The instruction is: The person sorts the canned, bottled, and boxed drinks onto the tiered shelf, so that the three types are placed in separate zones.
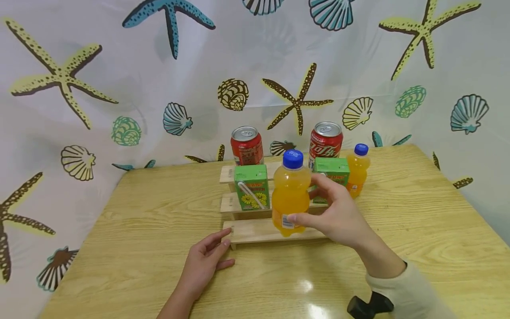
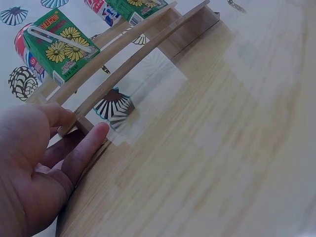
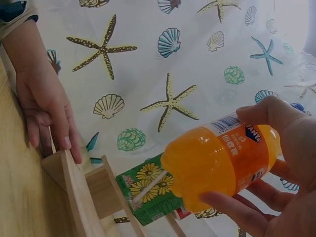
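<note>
My right hand grips a bottle of orange Fanta with a blue cap, held upright above the lowest step of a wooden tiered rack. In the right wrist view the thumb and fingers wrap the bottle's label. My left hand holds the left end of that lowest step between thumb and fingers, as the left wrist view also shows. On the middle step stand two green drink cartons, the left carton with a straw on its front and the right carton partly hidden behind my right hand.
Two red cola cans stand on the top step, a left can and a right can. A second orange bottle is at the rack's right side. A patterned cloth hangs behind the wooden table.
</note>
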Motion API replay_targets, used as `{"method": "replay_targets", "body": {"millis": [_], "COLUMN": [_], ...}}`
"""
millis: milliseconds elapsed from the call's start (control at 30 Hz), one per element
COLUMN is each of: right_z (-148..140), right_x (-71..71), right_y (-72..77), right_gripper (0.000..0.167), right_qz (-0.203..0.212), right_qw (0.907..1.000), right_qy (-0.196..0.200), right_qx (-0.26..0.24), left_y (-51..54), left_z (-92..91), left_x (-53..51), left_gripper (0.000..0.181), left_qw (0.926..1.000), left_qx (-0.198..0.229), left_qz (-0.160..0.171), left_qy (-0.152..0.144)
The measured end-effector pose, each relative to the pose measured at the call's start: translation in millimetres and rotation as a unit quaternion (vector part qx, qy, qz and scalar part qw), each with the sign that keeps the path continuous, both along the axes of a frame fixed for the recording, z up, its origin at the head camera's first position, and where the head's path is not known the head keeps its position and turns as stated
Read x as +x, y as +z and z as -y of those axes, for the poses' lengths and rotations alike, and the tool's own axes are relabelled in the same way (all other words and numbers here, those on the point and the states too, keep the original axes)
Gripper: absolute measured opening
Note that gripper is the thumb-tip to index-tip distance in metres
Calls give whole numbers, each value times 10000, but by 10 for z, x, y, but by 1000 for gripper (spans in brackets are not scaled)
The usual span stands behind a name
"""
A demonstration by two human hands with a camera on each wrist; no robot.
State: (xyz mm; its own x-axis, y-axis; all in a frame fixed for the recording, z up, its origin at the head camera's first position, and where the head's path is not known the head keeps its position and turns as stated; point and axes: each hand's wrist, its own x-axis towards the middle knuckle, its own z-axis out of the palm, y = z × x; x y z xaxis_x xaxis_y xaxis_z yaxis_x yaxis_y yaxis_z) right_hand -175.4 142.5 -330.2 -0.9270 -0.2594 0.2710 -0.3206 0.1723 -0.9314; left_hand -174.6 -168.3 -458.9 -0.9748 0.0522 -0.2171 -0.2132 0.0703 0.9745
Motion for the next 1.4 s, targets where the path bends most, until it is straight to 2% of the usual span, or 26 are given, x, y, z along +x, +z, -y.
{"method": "replay_targets", "body": {"millis": [167,467,900,1400], "right_z": [116,281,473,593], "right_x": [-16,-32,-76,-76], "right_y": [-89,-252,-489,-613], "right_gripper": [65,69,66,68], "right_qz": [94,392,301,403], "right_qw": [9999,9990,9989,9973], "right_qy": [-81,-82,-274,-363], "right_qx": [78,199,253,489], "left_y": [4,6,11,-1], "left_z": [-5,3,18,3], "left_x": [-4,1,-9,-3], "left_gripper": [36,36,36,36], "left_qw": [10000,10000,10000,10000], "left_qx": [-6,-6,-71,42], "left_qz": [-18,23,29,1], "left_qy": [6,3,-11,21]}}
